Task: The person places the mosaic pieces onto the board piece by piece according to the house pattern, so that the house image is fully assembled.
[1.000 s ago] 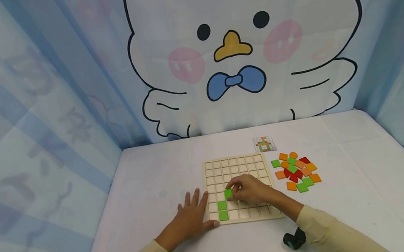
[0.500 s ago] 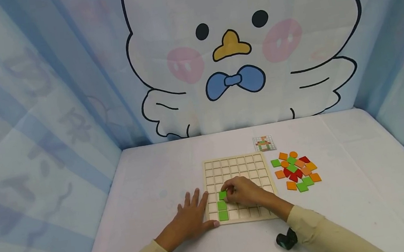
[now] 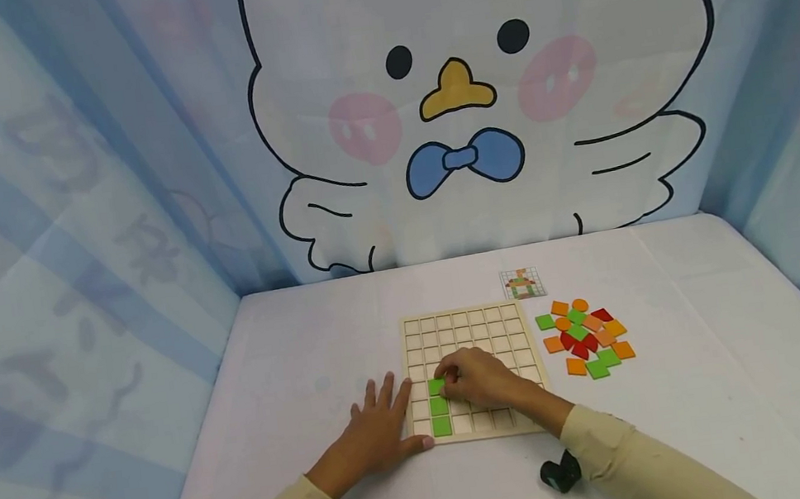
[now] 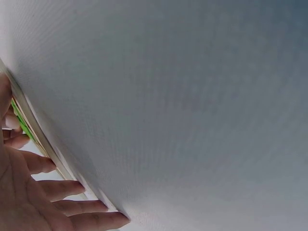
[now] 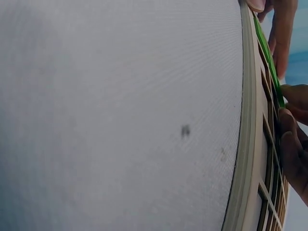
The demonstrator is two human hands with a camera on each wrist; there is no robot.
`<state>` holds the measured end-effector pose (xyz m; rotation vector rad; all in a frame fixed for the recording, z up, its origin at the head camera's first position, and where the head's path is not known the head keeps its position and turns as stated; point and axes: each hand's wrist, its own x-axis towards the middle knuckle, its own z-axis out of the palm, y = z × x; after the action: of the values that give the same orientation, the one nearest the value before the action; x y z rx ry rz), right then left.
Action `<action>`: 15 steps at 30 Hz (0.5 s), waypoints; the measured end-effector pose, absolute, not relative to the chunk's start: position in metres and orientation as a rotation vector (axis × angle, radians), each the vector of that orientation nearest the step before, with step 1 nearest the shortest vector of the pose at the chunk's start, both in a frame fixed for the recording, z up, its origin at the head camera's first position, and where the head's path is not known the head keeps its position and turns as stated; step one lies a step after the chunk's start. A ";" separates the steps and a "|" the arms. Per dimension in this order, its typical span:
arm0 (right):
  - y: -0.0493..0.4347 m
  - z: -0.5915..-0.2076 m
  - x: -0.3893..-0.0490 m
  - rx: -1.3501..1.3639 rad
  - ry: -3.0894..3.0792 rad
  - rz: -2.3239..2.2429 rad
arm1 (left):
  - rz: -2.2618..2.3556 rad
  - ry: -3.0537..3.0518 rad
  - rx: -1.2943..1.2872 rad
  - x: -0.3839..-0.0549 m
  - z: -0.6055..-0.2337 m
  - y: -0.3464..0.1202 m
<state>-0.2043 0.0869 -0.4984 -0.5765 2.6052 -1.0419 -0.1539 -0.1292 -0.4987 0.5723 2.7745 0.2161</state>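
A wooden grid board (image 3: 480, 333) lies on the table in the head view. Three green square tiles form a column in its second column from the left. At the uppermost green square tile (image 3: 435, 387), the curled fingers and thumb of my right hand (image 3: 481, 377) pinch its right side, partly covering it. This tile lines up with the two below. My left hand (image 3: 376, 434) lies spread at the board's left edge, fingertips and thumb touching the frame. The left wrist view shows its straight fingers (image 4: 62, 190) along the board's side.
To the board's right lies a loose pile of orange, red and green tiles (image 3: 591, 342), some round. A small pattern card (image 3: 522, 283) sits behind the board. Near the right sleeve is a dark object (image 3: 561, 473). A cartoon curtain (image 3: 471, 216) stands behind the table.
My right hand has moved left with the green tile, which has gone from beside the column to flat in line above the other two. The left hand has stayed still.
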 end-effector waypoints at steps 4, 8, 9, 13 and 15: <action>0.086 -0.498 -0.204 -0.592 2.630 -1.043 | 0.207 2.776 0.574 -0.154 -0.498 -0.130; 0.085 -0.499 -0.204 -0.609 2.665 -1.029 | 0.205 2.776 0.573 -0.153 -0.497 -0.130; 0.084 -0.499 -0.204 -0.614 2.672 -1.025 | 0.204 2.777 0.573 -0.153 -0.496 -0.130; 0.084 -0.501 -0.204 -0.622 2.676 -1.027 | 0.211 2.776 0.573 -0.152 -0.496 -0.129; 0.084 -0.501 -0.203 -0.623 2.672 -1.035 | 0.211 2.775 0.575 -0.152 -0.496 -0.129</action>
<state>-0.2032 0.0844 -0.5008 -0.6227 2.6723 -1.0349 -0.1524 -0.1291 -0.4958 0.5746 2.7754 0.2110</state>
